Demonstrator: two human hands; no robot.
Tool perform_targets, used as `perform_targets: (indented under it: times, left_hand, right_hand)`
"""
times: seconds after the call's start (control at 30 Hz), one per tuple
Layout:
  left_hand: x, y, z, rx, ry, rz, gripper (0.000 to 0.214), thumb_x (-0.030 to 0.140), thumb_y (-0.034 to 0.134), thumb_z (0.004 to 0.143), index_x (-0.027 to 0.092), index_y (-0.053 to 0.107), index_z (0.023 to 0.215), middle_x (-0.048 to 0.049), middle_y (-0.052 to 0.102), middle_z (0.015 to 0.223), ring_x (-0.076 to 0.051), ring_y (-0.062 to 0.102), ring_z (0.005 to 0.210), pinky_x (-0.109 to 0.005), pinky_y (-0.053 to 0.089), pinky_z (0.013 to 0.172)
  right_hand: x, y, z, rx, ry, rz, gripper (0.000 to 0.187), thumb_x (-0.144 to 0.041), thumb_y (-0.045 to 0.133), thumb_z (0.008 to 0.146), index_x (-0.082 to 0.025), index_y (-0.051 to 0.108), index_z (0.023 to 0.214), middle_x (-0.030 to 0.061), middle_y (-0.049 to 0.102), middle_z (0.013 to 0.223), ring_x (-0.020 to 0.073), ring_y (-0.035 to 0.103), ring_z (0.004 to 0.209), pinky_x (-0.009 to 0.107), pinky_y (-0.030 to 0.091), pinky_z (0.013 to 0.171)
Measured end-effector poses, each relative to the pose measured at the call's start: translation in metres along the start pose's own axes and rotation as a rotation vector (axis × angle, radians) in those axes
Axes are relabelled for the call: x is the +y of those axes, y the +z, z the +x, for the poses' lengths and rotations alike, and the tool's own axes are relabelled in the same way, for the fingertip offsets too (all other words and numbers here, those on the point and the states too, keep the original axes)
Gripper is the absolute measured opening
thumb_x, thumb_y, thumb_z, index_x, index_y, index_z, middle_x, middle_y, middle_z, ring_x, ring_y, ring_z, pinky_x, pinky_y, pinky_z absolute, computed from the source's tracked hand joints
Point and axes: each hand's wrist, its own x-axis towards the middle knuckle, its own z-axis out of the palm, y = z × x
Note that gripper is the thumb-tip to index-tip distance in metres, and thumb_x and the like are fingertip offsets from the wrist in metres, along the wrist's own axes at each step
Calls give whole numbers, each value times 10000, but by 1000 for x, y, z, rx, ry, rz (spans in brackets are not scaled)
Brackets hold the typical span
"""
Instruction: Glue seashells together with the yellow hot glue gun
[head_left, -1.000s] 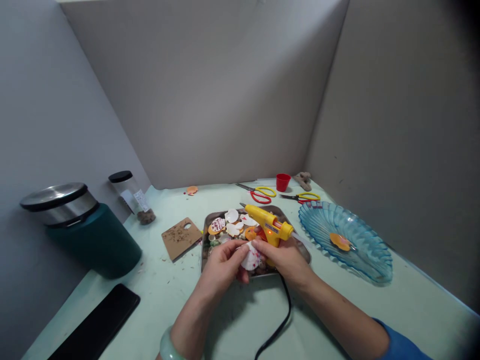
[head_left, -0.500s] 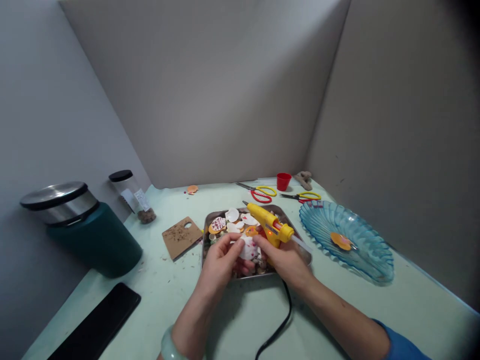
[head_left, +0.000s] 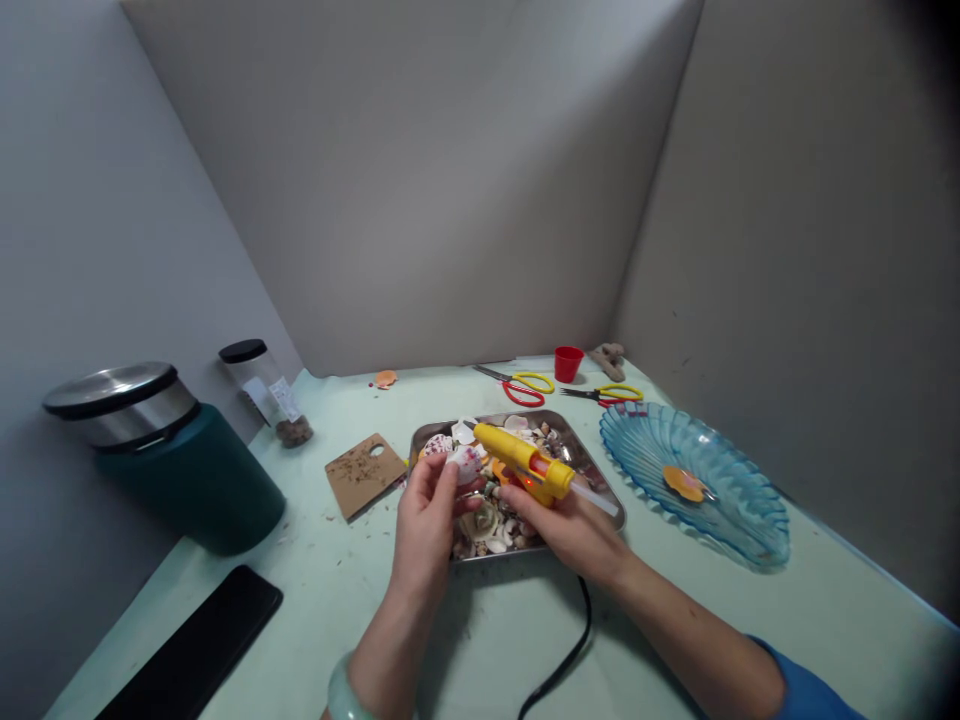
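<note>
Tabletop (head_left: 480, 640), near side: extends from the tray (head_left: 589, 462) toward the viewer, crossed by a black cord (head_left: 566, 662). Right: only a narrow strip before the blue scalloped dish (head_left: 675, 440). Back and sides: bounded by grey panels (head_left: 420, 200). Left hand (head_left: 424, 515): pinches a white red-specked shell (head_left: 468, 464) between thumb and fingers, over the tray's left part. Right hand (head_left: 581, 528): wraps the handle of a yellow glue gun (head_left: 514, 453), nozzle close to the shell; contact or gap hard to judge. Around: brown card (head_left: 365, 475) and green bottle (head_left: 191, 485), left; two pairs of scissors (head_left: 523, 387) and red cup (head_left: 568, 365), behind. Hidden: part of the handle, within the palm. Cut off: black slab (head_left: 199, 635), lower left.
</note>
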Motion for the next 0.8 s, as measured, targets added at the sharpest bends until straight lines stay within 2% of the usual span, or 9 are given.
perform_targets:
  times: [0.1, 0.2, 0.47, 0.8]
  left_hand:
    - [0, -2, 1, 52, 35, 38, 475, 479, 752, 681, 156, 561, 973, -54, 695, 892, -187, 714, 678, -271, 565, 581]
    - [-1, -4, 4, 86, 56, 61, 471, 479, 741, 695, 150, 556, 977, -54, 699, 865, -174, 705, 635, -260, 551, 565]
    - [-2, -5, 6, 122, 76, 46, 458, 463, 753, 684, 146, 565, 957, -31, 700, 812, -133, 662, 568, -248, 548, 537]
    - [-4, -7, 5, 111, 106, 103, 410, 462, 727, 710, 152, 564, 925, -30, 693, 785, -140, 652, 568, -259, 548, 544]
  right_hand:
    - [6, -2, 0, -36, -60, -140, 217, -379, 640, 869, -214, 645, 1009, 21, 685, 836, 218, 640, 768, 334, 511, 700]
    - [10, -4, 1, -79, -104, -188, 218, -399, 630, 881, -206, 615, 982, 34, 683, 903, 211, 632, 808, 315, 486, 714]
    - [1, -5, -1, -183, -181, -247, 152, -358, 569, 928, -209, 565, 902, 13, 640, 827, 159, 593, 697, 260, 430, 645]
    - [3, -3, -2, -161, -200, -342, 69, -273, 550, 912, -206, 555, 897, 9, 638, 810, 154, 601, 668, 241, 391, 607]
